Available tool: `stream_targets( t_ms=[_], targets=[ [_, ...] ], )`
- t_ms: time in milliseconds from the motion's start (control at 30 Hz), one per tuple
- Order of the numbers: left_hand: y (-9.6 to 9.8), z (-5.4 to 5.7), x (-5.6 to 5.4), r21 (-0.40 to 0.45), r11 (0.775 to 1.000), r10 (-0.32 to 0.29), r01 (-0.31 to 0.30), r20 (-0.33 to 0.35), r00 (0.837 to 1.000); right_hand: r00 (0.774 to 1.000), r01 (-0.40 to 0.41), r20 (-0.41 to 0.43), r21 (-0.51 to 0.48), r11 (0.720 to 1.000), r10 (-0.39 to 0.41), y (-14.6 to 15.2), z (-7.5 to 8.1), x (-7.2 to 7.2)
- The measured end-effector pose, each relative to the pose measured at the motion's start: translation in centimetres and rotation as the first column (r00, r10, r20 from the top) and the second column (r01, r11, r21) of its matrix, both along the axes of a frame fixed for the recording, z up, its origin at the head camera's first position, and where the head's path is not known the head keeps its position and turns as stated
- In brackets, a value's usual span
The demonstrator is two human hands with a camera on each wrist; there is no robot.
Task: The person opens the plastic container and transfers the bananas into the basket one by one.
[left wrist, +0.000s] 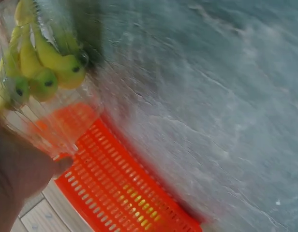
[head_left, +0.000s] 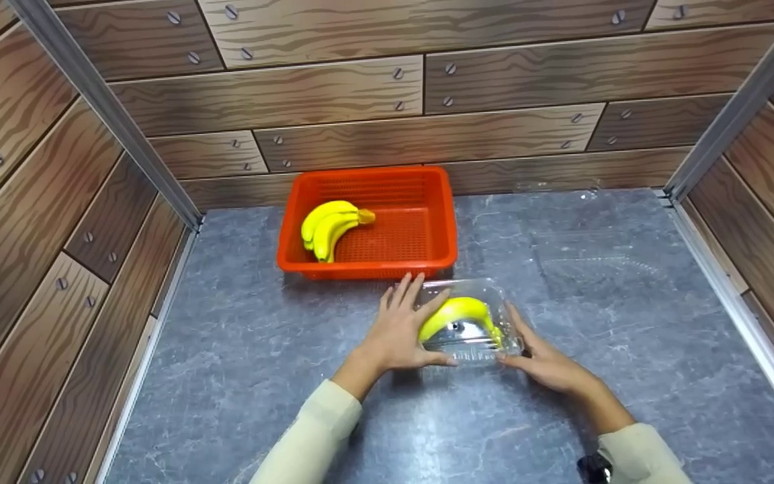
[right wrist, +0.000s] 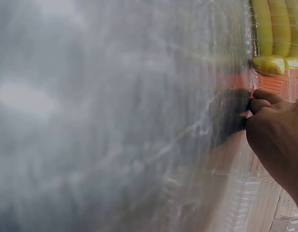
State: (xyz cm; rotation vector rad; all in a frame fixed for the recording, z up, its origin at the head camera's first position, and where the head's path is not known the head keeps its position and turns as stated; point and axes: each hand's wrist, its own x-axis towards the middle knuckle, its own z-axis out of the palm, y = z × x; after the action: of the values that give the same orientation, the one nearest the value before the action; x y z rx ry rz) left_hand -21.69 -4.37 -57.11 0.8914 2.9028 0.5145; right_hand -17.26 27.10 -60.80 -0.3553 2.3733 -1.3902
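Note:
A clear plastic box (head_left: 471,286) with a bunch of bananas (head_left: 457,310) inside lies between both hands, near the front of the red basket. My left hand (head_left: 397,333) spreads over its left side with straight fingers; the thumb lies along the near edge. At the right end, my right hand (head_left: 551,363) holds the box's wall and near corner between fingers and thumb. The left wrist view shows the tips of the boxed bananas (left wrist: 45,72) through the plastic. In the right wrist view, the right fingertips (right wrist: 258,101) meet the box edge.
Behind the box stands a red perforated basket (head_left: 451,215) against the back wall, with another banana bunch (head_left: 330,225) at its left. Further clear plastic packaging (head_left: 602,262) lies on the grey marbled surface at right. Wood-patterned walls (head_left: 333,94) enclose the sides and back.

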Motion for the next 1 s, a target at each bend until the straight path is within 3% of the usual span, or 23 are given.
stream_targets(
  t_ms=[300, 667, 1000],
  targets=[
    [-0.1, 0.1, -0.4, 0.067, 0.998, 0.002, -0.005, 0.044, 0.999, 0.999, -0.035, 0.035, -0.064, 0.997, 0.037, -0.2, -0.2, -0.4],
    [0.1, 0.4, -0.6, 0.075, 0.997, -0.006, 0.002, 0.050, 0.999, 0.999, -0.022, 0.043, -0.080, 0.997, 0.026, -0.1, -0.3, -0.4],
    [0.1, 1.0, -1.1, 0.077, 0.997, -0.016, 0.007, 0.111, 0.994, 0.999, -0.021, 0.041, -0.103, 0.994, 0.026, -0.2, 0.0, -0.1]
  ],
)
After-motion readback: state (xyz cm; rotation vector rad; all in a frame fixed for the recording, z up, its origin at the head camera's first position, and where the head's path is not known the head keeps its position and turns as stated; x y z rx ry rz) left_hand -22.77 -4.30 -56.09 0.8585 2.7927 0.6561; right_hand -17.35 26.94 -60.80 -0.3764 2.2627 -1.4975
